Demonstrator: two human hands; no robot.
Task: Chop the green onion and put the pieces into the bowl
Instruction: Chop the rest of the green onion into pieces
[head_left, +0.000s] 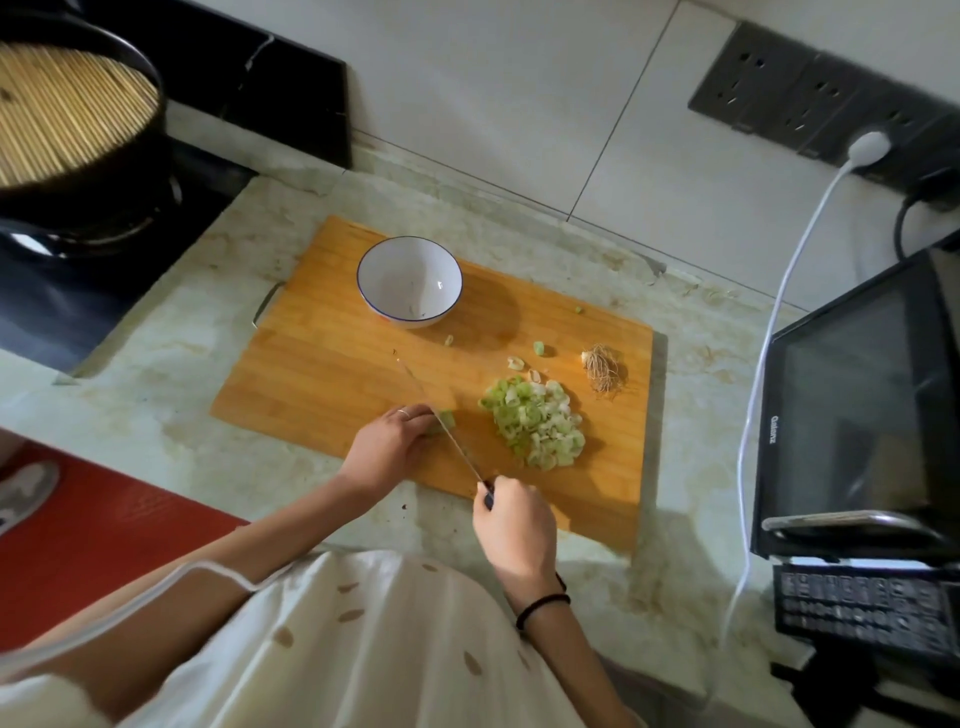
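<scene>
While the left grip (389, 447) curls its fingers over the short remaining green onion stub (448, 417) and pins it to the cutting board (322, 374), the right grip (514, 525) is closed round the dark handle of the knife (458, 447). The blade runs diagonally from the right grip up and to the left, passing just beside the left fingertips and resting against the stub's cut end. A ring sits on one left finger, and a black band circles the right wrist.

The pile of chopped green onion (535, 423) lies on the board to the right of the blade, apart from it. Several loose slices (542, 348) lie scattered just beyond the pile. The cut root end (601, 370) lies near the board's right edge, beside the pile but not touching it.

The white bowl (395, 270), edged with a thin blue line, stands upright on the far left part of the board, well apart from the pile. A few small scraps show low on its inner wall.

The board lies flat on a pale marbled worktop (171, 395). On the left, a dark pot (104, 171) with a slatted bamboo insert stands on a black hob (52, 301). On the right stands a black microwave oven (857, 415), and a white plug (866, 147) with its cable sits in the wall sockets (779, 88) above.
</scene>
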